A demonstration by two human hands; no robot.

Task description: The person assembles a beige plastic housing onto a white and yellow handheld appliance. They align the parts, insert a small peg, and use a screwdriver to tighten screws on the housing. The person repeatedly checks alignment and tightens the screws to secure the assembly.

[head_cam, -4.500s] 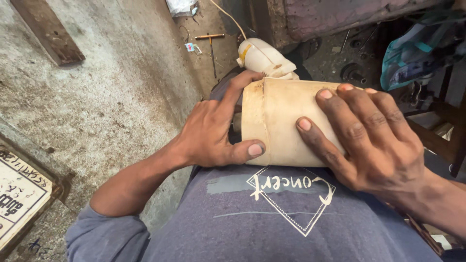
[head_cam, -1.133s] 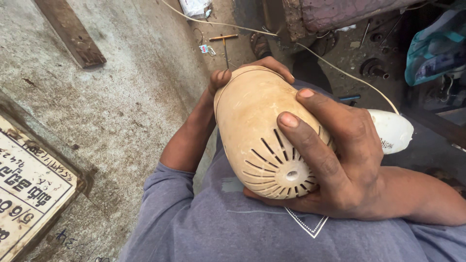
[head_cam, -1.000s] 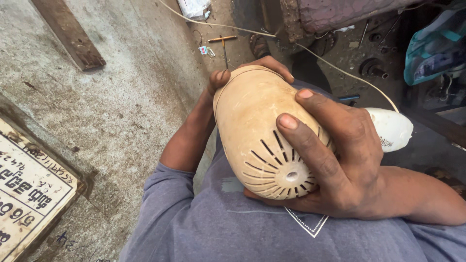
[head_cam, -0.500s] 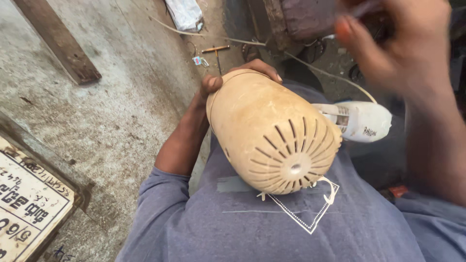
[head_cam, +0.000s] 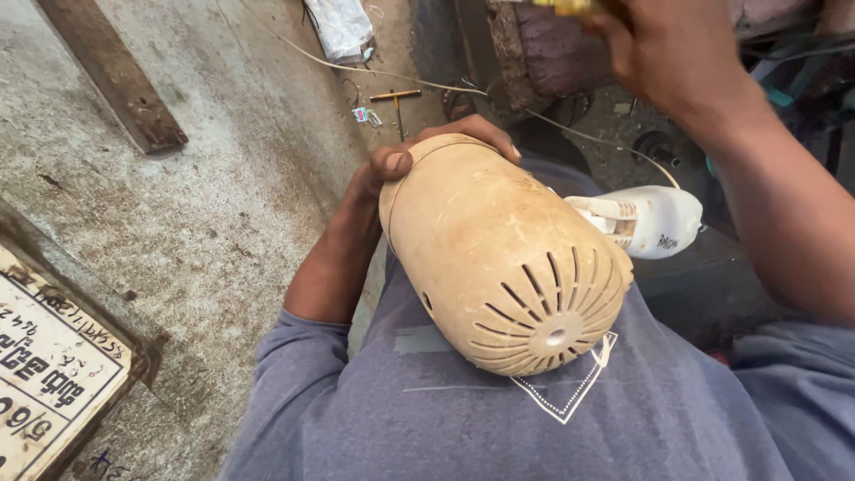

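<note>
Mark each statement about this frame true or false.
1. The left hand grips the rim of the tan housing. True.
2. The housing's slotted end faces the floor. False: it faces the camera.
3. The right hand rests on the housing. False: it is raised, clear of it.
4. A white part lies beyond the housing. True.
5. A wooden plank lies on the concrete floor. True.

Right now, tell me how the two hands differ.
The left hand grips the far rim of the tan vented cover on the lap; the right hand is raised, off the cover. The left shows fingertips only; the right's grasp is cut off. Both are bare.
</note>
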